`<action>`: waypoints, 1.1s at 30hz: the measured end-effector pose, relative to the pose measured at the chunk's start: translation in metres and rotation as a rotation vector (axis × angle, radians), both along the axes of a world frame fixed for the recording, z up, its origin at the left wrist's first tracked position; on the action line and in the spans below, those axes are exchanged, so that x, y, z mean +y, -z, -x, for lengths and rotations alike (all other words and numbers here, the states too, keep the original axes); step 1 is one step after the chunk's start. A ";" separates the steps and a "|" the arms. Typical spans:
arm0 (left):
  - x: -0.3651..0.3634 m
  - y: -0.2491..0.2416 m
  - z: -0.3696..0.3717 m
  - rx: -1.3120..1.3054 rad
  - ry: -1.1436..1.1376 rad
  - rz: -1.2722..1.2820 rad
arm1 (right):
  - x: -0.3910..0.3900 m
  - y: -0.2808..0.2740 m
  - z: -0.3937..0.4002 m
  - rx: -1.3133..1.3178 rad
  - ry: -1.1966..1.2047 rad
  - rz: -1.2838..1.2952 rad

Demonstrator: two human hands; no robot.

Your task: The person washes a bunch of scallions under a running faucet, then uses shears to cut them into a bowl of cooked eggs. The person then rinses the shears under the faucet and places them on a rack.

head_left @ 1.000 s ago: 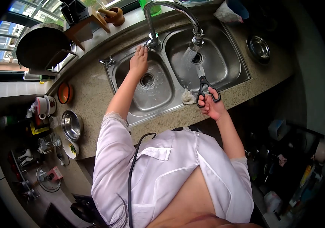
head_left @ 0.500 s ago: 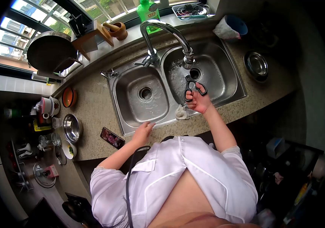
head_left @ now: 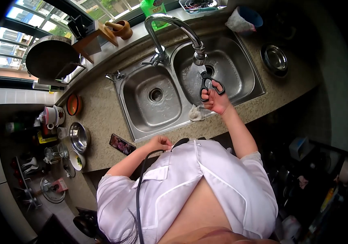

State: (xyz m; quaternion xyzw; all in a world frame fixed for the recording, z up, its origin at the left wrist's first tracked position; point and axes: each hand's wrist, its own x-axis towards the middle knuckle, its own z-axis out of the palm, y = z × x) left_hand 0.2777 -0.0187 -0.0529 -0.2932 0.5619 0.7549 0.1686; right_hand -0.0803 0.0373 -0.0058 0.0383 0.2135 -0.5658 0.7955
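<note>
Over on the left, a phone (head_left: 121,144) is lying on the stone counter (head_left: 96,114) beside the double sink (head_left: 130,109). Just right of it, the left hand (head_left: 160,143) is resting at the counter's front edge, fingers curled in, holding nothing that can be made out. Further right, the right hand (head_left: 216,101) is gripping black scissors (head_left: 207,83) by the handles, holding them over the right basin under the faucet (head_left: 174,30). A white rag (head_left: 195,114) is sitting on the sink rim just beside that hand.
</note>
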 end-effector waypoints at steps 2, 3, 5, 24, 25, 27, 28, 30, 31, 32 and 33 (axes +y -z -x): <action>0.002 -0.001 0.001 0.020 0.011 0.095 | 0.000 -0.001 0.000 -0.002 -0.016 -0.007; 0.002 -0.003 0.002 0.023 0.010 0.096 | 0.000 0.000 -0.001 0.013 -0.022 -0.008; 0.004 -0.007 0.000 -0.144 -0.256 0.014 | 0.001 0.000 -0.003 0.025 -0.028 -0.009; 0.005 -0.026 -0.093 -0.467 -0.535 1.510 | 0.005 -0.008 -0.019 0.023 -0.016 -0.024; 0.006 -0.017 -0.108 -0.515 -0.490 1.464 | 0.004 -0.008 -0.018 0.029 -0.012 -0.024; 0.012 0.001 -0.127 -0.543 -0.511 1.495 | 0.003 -0.008 -0.020 0.026 -0.021 -0.014; 0.012 0.007 -0.133 -0.569 -0.526 1.521 | 0.003 -0.007 -0.020 0.023 -0.025 -0.011; 0.007 0.018 -0.144 -0.584 -0.538 1.541 | 0.003 -0.008 -0.022 0.027 -0.027 -0.009; 0.004 0.021 -0.151 -0.599 -0.548 1.563 | 0.004 -0.008 -0.022 0.030 -0.027 -0.006; -0.001 0.024 -0.157 -0.599 -0.552 1.560 | 0.004 -0.008 -0.023 0.033 -0.029 -0.008; -0.011 0.024 -0.160 -0.677 -0.628 1.583 | 0.004 -0.008 -0.024 0.038 -0.023 -0.008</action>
